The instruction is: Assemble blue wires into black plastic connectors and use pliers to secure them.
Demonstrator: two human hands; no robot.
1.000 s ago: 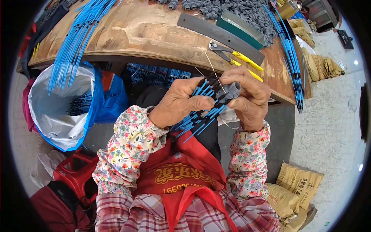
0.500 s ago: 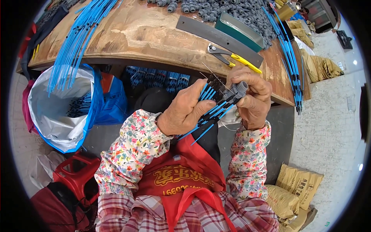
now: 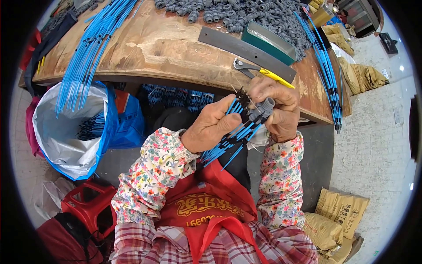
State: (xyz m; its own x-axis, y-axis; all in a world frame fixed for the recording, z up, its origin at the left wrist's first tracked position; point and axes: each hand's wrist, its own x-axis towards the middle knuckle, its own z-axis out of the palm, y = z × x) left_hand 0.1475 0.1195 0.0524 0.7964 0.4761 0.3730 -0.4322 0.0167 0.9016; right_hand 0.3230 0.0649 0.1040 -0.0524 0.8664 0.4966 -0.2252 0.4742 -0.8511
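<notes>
Left hand (image 3: 209, 127) wrapped around blue tubes (image 3: 229, 143), thumb on near side; black tips poke up past the thumb, tails run out below. Grey fitting (image 3: 262, 110) just right of the tips, pinched between thumb and fingers of right hand (image 3: 281, 105). Left fingertips hidden; can't tell if fitting touches tubes. Bag (image 3: 57, 141) well left, table (image 3: 158, 48) edge just past both hands, pliers (image 3: 276, 77) partly behind right knuckles.

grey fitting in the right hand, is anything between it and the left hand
Yes: the blue and black strands, gripped by the left hand, lie between that hand and the grey fitting, which the right hand holds. Whether the strands touch the fitting is hard to tell.
</notes>
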